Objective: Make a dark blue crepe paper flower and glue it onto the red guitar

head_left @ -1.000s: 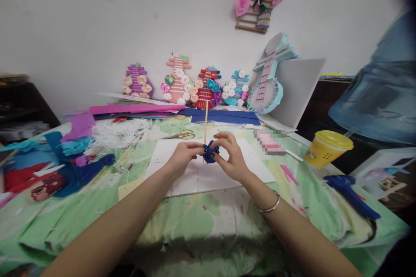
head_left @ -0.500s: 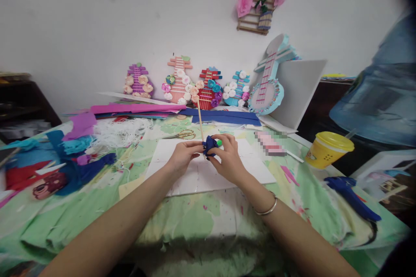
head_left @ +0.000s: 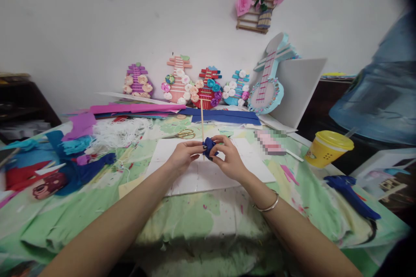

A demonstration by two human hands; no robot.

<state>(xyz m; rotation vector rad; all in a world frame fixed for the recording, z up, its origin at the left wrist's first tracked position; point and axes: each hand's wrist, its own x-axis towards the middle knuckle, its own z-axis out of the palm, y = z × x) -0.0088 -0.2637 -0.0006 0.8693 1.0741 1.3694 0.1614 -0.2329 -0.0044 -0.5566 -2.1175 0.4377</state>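
Observation:
Over a white foam board (head_left: 175, 179), a crumpled dark blue paper flower (head_left: 209, 145) is held between my two hands, beside a thin wooden stick (head_left: 202, 121) that stands nearly upright. My left hand (head_left: 186, 156) is closed, its fingertips pinching the stick at the flower's left edge. From the right, my right hand (head_left: 230, 159) grips the blue paper between thumb and fingers, and a bracelet circles that wrist. Whether the paper is fixed to the stick is hidden by the fingertips. Gold-handled scissors (head_left: 184, 134) lie just beyond the board.
Several decorated paper guitars (head_left: 205, 91) lean on the wall behind blue paper strips (head_left: 224, 117). White string (head_left: 120, 132) and coloured paper scraps (head_left: 79, 125) lie left. On the right are a yellow cup (head_left: 328, 149), a blue glue gun (head_left: 352, 197) and a large water bottle (head_left: 377, 82).
My right hand has shifted its grip on the blue paper, fingers now more bent. A bright green bit beside the flower no longer shows. The stick tilts slightly less; my left hand stays about put.

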